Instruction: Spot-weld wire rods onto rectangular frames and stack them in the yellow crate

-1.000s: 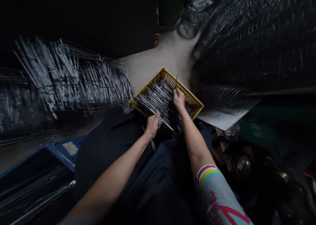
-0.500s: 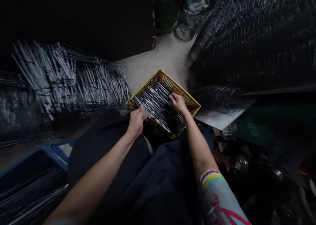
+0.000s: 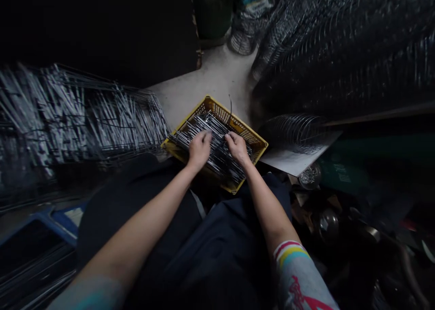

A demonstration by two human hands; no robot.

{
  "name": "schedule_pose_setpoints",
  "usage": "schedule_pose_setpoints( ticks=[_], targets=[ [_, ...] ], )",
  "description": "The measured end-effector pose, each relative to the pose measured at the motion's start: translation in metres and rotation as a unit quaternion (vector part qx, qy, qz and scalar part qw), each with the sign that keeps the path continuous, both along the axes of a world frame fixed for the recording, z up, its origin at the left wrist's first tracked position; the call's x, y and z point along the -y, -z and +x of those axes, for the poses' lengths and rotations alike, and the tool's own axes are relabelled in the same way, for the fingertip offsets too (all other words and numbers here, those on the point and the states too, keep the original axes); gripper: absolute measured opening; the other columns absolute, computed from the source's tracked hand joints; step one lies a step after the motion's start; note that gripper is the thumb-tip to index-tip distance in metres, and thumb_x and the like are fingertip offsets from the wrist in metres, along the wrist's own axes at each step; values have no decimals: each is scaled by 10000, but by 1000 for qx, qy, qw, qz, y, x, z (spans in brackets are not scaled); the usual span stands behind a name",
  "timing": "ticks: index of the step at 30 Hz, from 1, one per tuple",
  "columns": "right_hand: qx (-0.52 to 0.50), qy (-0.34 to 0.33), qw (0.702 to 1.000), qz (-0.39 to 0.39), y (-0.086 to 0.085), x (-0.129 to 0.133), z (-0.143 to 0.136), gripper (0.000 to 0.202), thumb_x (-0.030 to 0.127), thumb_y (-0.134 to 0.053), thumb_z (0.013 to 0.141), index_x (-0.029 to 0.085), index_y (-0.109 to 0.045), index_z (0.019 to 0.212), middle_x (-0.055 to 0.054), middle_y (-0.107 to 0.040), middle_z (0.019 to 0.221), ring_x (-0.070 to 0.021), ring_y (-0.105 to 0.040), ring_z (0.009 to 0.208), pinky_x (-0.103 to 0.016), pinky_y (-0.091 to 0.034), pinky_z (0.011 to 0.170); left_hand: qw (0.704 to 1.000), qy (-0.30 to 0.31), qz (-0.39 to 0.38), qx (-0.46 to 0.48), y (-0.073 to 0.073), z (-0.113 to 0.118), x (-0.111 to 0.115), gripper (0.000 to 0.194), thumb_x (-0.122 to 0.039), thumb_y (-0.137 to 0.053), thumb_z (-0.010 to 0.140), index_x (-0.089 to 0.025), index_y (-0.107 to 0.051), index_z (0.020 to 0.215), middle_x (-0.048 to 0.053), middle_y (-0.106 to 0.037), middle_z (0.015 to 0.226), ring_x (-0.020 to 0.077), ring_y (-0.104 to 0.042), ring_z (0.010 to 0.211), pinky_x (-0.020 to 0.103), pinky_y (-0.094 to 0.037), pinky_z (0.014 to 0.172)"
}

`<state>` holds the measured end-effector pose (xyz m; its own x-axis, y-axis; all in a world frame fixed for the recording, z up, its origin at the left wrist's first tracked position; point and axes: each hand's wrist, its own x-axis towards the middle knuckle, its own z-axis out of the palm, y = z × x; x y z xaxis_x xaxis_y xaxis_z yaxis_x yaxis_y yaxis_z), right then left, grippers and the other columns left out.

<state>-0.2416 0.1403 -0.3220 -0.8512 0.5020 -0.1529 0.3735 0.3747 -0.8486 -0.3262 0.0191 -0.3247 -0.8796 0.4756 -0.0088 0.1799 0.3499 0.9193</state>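
A yellow plastic basket (image 3: pixel 248 128) with latticed walls stands tilted before my knees and holds a heap of thin metal rods (image 3: pixel 193 128). My right hand (image 3: pixel 238 147) is over the heap with thumb and forefinger pinched together. A thin dark wire (image 3: pixel 230 106) rises from beside those fingertips above the basket's rim and appears to be in the pinch. To its left, my left hand (image 3: pixel 200 150) is over the rods, its fingers curled and slightly blurred. Whatever may be in its fingers is hidden.
Stacked wire racks (image 3: pixel 118 117) stand at the left, and a blue crate (image 3: pixel 44 228) is below them. Coiled wire goods (image 3: pixel 326 51) fill the right side. A wire coil (image 3: pixel 299 131) lies on a pale board (image 3: pixel 288 160), near a round container of small metal pieces (image 3: pixel 310 176).
My left hand has moved right and up from the basket's near edge onto the rods. My right hand has come closer to it, and a thin wire now stands up beside it.
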Motion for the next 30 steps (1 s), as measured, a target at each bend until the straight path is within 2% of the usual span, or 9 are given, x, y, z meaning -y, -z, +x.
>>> schedule_pose_setpoints(
  ticks=[1, 3, 6, 10, 14, 18, 24, 27, 30],
  targets=[
    [-7, 8, 1000, -3, -1, 0, -1, 290, 389, -404, 942, 214, -462, 717, 24, -456, 646, -152, -452, 641, -256, -322, 622, 1000, 13, -12, -4, 10, 11, 7, 292, -325, -535, 909, -152, -695, 1081, 98, -716, 1056, 230, -649, 1009, 371, -487, 954],
    [-14, 17, 1000, -2, -3, 2, -2, 293, 391, -406, 945, 214, -462, 719, 26, -460, 643, -149, -449, 638, -257, -318, 621, 999, 13, -31, 2, 27, 30, 12, 339, -222, -593, 833, -149, -683, 1151, 113, -708, 1130, 243, -660, 1010, 366, -515, 921],
    [-6, 33, 999, 1, -4, 6, -2, 300, 387, -393, 957, 215, -457, 720, 28, -464, 642, -144, -449, 640, -252, -314, 614, 999, -16, -39, 24, 39, 42, 3, 385, -155, -603, 778, -134, -692, 1151, 122, -723, 1099, 244, -681, 942, 366, -539, 869],
    [-2, 33, 999, -2, -6, 8, -3, 312, 390, -387, 968, 214, -450, 717, 31, -467, 643, -139, -449, 638, -248, -316, 613, 999, -18, -25, 20, 38, 38, -10, 260, -160, -585, 780, -140, -734, 992, 107, -739, 1024, 231, -678, 941, 357, -522, 896],
    [-24, 39, 999, -9, -1, -1, -7, 325, 403, -407, 971, 213, -459, 712, 31, -470, 652, -143, -457, 642, -251, -333, 632, 999, -12, 3, 53, 34, 31, -9, 173, -187, -555, 806, -159, -718, 856, 57, -742, 888, 192, -666, 841, 306, -516, 836],
    [-2, 90, 996, 5, 20, -22, -20, 303, 368, -422, 983, 206, -518, 747, 26, -502, 679, -155, -502, 698, -243, -368, 696, 994, 28, 49, 89, 34, 27, 1, 187, -324, -586, 842, -173, -694, 862, 20, -708, 787, 155, -615, 688, 254, -492, 682],
    [54, 140, 989, -14, 60, -33, -46, 271, 320, -406, 993, 204, -584, 824, 4, -578, 764, -163, -548, 775, -236, -399, 748, 988, 148, 34, 0, 34, 15, 12, 156, -322, -591, 807, -201, -689, 803, 43, -704, 836, 207, -639, 816, 309, -481, 794],
    [70, 175, 980, -58, 70, -30, -49, 270, 321, -427, 980, 207, -566, 779, 5, -561, 733, -156, -536, 751, -234, -403, 737, 982, 190, 0, -1, 36, 11, 17, 175, -342, -575, 802, -210, -689, 788, 46, -704, 810, 214, -637, 802, 317, -483, 774],
    [76, 219, 965, -125, 69, -31, -43, 274, 334, -465, 963, 203, -543, 734, 29, -496, 631, -139, -503, 644, -230, -406, 665, 980, 197, -24, 25, 40, 8, 20, 217, -375, -569, 804, -201, -697, 780, 46, -718, 797, 206, -640, 762, 301, -488, 740]
  ],
)
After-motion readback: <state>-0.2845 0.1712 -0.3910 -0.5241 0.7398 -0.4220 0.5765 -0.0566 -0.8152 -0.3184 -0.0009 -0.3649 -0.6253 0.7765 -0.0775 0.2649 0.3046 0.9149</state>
